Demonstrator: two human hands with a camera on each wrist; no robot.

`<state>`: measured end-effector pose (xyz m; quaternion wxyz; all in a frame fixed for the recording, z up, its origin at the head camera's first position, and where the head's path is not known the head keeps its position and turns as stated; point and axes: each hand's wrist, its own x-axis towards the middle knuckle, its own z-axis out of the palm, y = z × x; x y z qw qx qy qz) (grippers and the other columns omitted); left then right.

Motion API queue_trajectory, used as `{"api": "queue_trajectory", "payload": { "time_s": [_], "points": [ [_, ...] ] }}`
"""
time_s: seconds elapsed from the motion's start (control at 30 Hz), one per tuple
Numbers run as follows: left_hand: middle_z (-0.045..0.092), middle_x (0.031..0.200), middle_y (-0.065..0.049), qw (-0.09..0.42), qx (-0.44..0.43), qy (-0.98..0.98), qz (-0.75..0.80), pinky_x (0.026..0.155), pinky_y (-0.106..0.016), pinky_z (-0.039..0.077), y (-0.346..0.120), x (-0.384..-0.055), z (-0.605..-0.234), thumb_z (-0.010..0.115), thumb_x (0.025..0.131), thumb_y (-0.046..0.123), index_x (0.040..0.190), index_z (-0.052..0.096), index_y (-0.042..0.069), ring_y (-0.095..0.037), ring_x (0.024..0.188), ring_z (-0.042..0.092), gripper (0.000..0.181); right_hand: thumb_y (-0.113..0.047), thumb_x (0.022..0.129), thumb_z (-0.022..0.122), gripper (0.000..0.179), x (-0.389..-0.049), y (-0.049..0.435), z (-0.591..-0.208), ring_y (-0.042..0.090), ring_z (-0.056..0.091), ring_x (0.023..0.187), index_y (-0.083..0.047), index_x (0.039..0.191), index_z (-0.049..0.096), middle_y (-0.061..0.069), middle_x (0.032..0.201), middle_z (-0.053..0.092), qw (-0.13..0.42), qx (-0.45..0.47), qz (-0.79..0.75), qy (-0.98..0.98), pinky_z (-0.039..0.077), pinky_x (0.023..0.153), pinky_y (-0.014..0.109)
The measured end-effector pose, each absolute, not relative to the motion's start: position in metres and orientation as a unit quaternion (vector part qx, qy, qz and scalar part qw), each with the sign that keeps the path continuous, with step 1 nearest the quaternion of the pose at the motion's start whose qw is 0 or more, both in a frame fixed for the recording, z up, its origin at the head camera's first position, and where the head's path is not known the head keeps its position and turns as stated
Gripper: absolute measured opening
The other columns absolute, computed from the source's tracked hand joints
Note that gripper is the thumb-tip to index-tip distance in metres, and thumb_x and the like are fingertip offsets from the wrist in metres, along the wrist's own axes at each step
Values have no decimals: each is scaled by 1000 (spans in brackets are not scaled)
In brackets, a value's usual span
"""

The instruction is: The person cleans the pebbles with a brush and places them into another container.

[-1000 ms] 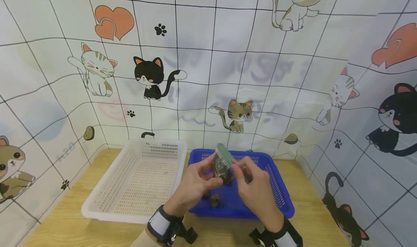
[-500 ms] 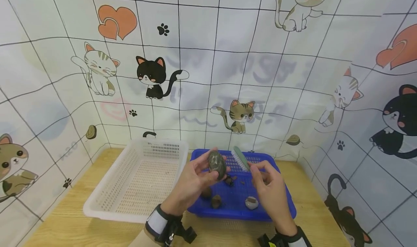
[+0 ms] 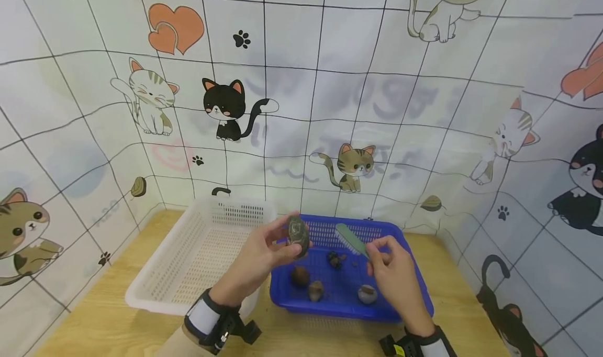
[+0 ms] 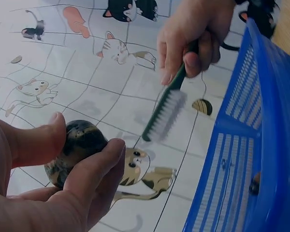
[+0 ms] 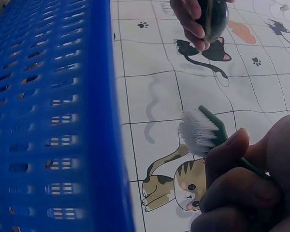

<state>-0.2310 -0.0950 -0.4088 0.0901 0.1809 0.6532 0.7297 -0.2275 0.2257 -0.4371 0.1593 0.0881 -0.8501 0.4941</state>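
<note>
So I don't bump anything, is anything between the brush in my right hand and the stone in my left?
Only your left hand: its fingertips show past the dark stone on the side facing the green brush. Otherwise, nothing visible.

Smooth, glossy surface shown by dark stone. Green brush made of matt plastic, set with fine, synthetic-looking bristles. Blue basket and white basket moulded in perforated plastic, rims left smooth. Table finished in wood grain, low sheen. Wall covering printed on smooth sheet, rippled slightly. Brown lumps seen as matt, probably rough; too small to be judged surely.
</note>
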Motion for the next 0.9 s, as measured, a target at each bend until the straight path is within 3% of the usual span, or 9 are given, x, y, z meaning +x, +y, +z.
{"api": "queue_trajectory", "payload": {
  "time_s": [0.17, 0.37, 0.53, 0.73, 0.9],
  "points": [
    [56, 174, -28, 68, 142, 715, 681, 110, -40, 71, -112, -233, -398, 83, 109, 10, 178, 50, 23, -46, 154, 67, 78, -27, 123, 64, 22, -230, 229, -437, 5, 35, 46, -6, 116, 66, 3, 69, 67, 156, 82, 474, -863, 29, 42, 22],
    [52, 176, -32, 42, 114, 780, 614, 112, -49, 70, -134, -239, -388, 89, 105, 16, 177, 52, 22, -46, 148, 72, 81, -35, 124, 62, 38, -229, 231, -435, 4, 34, 44, -8, 97, 64, 1, 63, 61, 169, 78, 474, -861, 27, 42, 21],
    [61, 168, -34, 23, 101, 829, 549, 108, -53, 72, -153, -248, -377, 92, 102, 21, 178, 49, 16, -50, 143, 74, 87, -37, 124, 61, 40, -228, 232, -432, 6, 40, 45, -7, 96, 63, -1, 63, 59, 169, 71, 481, -857, 29, 43, 21],
    [71, 150, -37, -1, 75, 880, 470, 90, -40, 72, -172, -274, -374, 96, 97, 23, 174, 52, 10, -35, 115, 85, 90, -39, 124, 61, 36, -229, 234, -429, 6, 39, 47, -7, 107, 64, -2, 64, 60, 158, 55, 475, -864, 28, 44, 21],
    [82, 123, -28, 34, 48, 909, 412, 78, -36, 72, -176, -300, -381, 99, 92, 18, 168, 58, 1, -22, 88, 83, 88, -37, 124, 61, 32, -228, 237, -430, 5, 38, 46, -7, 115, 63, -2, 64, 61, 152, 56, 477, -864, 28, 42, 20]
  ]
}}
